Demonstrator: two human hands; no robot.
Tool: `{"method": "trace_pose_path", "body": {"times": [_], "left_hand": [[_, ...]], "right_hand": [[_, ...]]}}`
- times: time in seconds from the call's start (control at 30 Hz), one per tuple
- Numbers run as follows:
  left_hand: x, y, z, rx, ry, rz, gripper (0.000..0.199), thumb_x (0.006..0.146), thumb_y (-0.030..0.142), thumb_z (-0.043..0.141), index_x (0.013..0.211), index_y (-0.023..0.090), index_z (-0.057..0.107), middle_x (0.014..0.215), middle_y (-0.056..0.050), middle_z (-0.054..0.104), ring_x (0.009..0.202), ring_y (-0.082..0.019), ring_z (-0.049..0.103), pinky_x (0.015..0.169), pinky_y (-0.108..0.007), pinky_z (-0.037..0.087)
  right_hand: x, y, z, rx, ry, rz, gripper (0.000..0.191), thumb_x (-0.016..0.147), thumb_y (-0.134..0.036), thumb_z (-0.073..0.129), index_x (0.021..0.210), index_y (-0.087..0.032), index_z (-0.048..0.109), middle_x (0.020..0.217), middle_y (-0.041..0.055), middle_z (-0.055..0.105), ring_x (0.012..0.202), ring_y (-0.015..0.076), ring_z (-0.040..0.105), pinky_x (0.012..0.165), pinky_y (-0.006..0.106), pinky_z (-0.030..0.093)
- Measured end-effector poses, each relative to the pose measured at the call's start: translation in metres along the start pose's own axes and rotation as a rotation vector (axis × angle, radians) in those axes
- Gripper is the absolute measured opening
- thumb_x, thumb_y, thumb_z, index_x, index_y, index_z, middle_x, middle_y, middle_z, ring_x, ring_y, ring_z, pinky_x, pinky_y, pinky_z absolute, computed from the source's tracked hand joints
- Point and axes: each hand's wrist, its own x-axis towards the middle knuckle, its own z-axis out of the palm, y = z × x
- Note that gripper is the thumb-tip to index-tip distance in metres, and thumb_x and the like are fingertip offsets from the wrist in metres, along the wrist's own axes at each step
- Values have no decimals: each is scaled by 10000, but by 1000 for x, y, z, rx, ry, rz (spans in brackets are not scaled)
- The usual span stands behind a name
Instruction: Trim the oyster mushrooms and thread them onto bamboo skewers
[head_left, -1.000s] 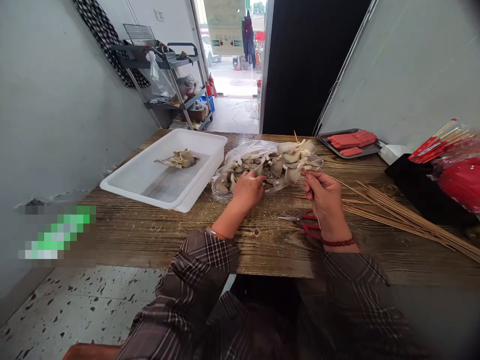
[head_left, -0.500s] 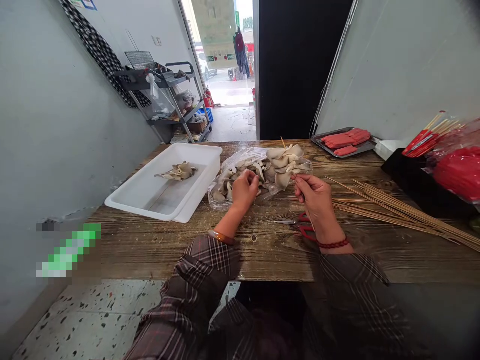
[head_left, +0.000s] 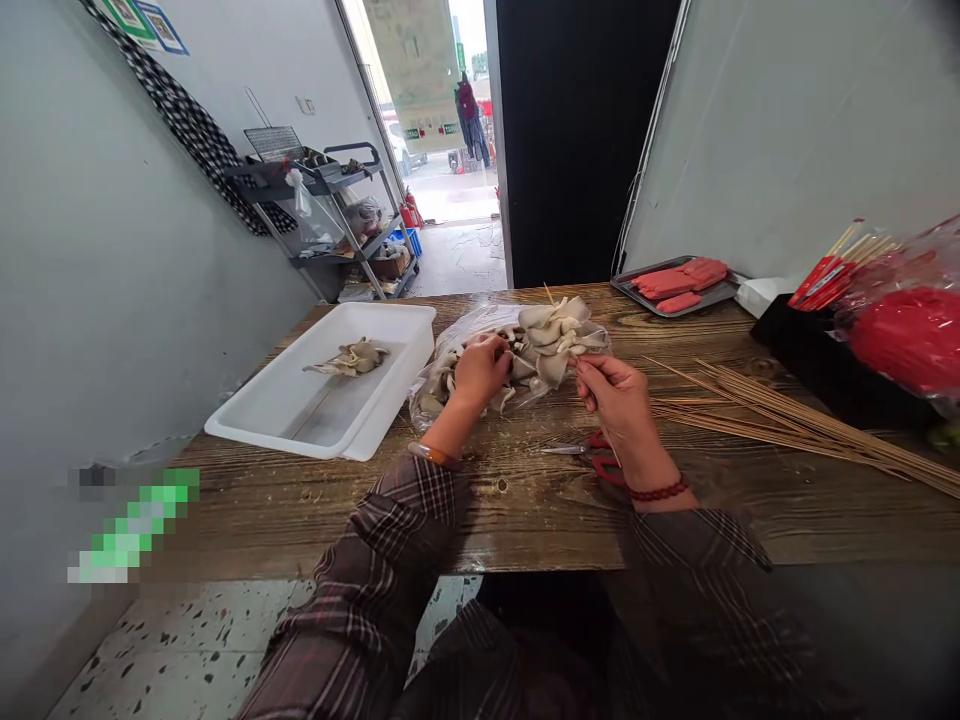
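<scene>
In my right hand (head_left: pixel 619 395), closed in a pinch, is the lower end of a wooden skewer (head_left: pixel 549 293) whose tip pokes out above a bunch of threaded oyster mushrooms (head_left: pixel 553 330). My left hand (head_left: pixel 480 370) reaches into the loose oyster mushrooms (head_left: pixel 433 392) in an opened clear plastic bag (head_left: pixel 480 318). Its fingers are curled together, and what they grip is hidden among the mushrooms. Scissors (head_left: pixel 600 462) with red handles lie on the table just below my right hand, partly covered by it.
A white plastic tub (head_left: pixel 360 440) at left holds a few mushrooms (head_left: pixel 352 358). Bare bamboo skewers (head_left: pixel 780 410) fan out at right. Behind them are a dark tray (head_left: pixel 622 285) of pink-red skewered pieces (head_left: pixel 679 283) and a black box (head_left: pixel 825 350) beside a red bagged bundle (head_left: pixel 911 340).
My left hand has dipped further into the mushroom pile, its fingers now lower among the pieces. My right hand keeps its pinch on the skewer. The view has shifted slightly.
</scene>
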Motion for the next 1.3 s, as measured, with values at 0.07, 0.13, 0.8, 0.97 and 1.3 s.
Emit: {"method": "trace_pose_path", "body": {"times": [0.07, 0.13, 0.8, 0.97, 1.3], "left_hand": [[-3, -5, -1, -181, -1, -27, 111, 811, 220, 590, 843, 174, 686, 770, -48, 653, 736, -195, 586, 721, -320, 453], [-8, -10, -3, -425, 3, -101, 103, 797, 241, 597, 844, 173, 660, 697, -11, 629, 661, -162, 570, 664, -286, 446], [24, 28, 2, 270, -53, -258, 306, 905, 411, 573, 1010, 183, 747, 1038, -165, 749, 995, -305, 672, 789, -354, 459], [30, 21, 4, 211, -16, -274, 250, 898, 314, 547, 944, 168, 745, 976, -157, 751, 927, -281, 664, 753, -338, 439], [-8, 4, -15, -795, 117, -379, 235, 807, 328, 603, 645, 158, 589, 533, 42, 459, 473, -75, 361, 464, -209, 252]], "right_hand": [[0, -1, 0, 4, 0, 4, 237, 705, -396, 760, 808, -184, 730, 513, -48, 567, 408, 60, 421, 361, 190, 284], [-1, -2, 0, 10, 0, 6, 235, 704, -391, 762, 805, -182, 731, 512, -46, 568, 410, 60, 421, 362, 186, 283], [-1, -7, 2, 7, 38, -2, 246, 673, -387, 771, 791, -174, 731, 519, -41, 576, 432, 66, 441, 356, 182, 290], [-1, -6, 0, 11, 15, -22, 222, 719, -376, 743, 823, -180, 741, 551, -30, 604, 439, 64, 435, 368, 184, 299], [-2, -7, 1, 38, 32, -4, 234, 677, -380, 769, 798, -184, 726, 605, -11, 642, 458, 69, 465, 362, 184, 303]]}}
